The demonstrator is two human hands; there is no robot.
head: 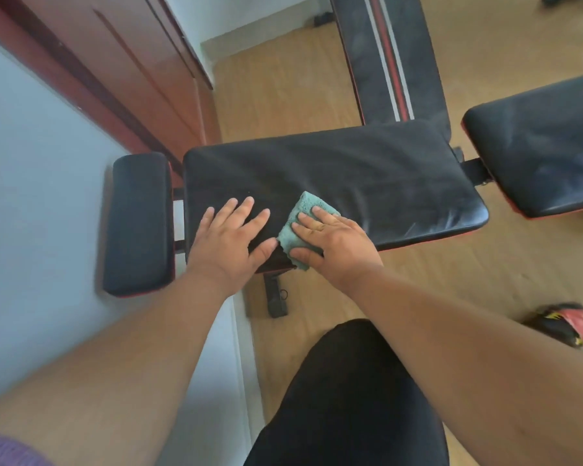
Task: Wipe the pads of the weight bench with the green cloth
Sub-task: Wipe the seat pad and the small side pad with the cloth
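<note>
From the head view, the right hand (334, 240) lay flat on the folded green cloth (300, 223), fingers straight and spread, so its grip was no pinch at all: the palm and fingers pressed the cloth down onto the near edge of the middle pad (350, 176) of the bench. That flat press looked chosen to put an even load on the cloth as it rubbed the black vinyl. The cloth sat at the pad's near left part, one corner drooping just over the near edge.

The left hand (229, 237) rested open and empty on the same pad, just left of the cloth, its thumb nearly touching it. It probably braced the person's lean and steadied the pad against the wiping push.

Three more pads waited. A small pad (138, 223) stood at the left, close to the grey wall (31, 196). Another pad (539, 142) lay to the right, joined by a black bracket. A long striped back pad (384, 58) ran away to the far side. Faint pale smears showed on the middle and right pads, so the wiping seemed far from finished.

The wooden floor (283, 85) carried the bench, and a red and black shoe (562, 324) lay near on the right. No container of any kind was in sight.
</note>
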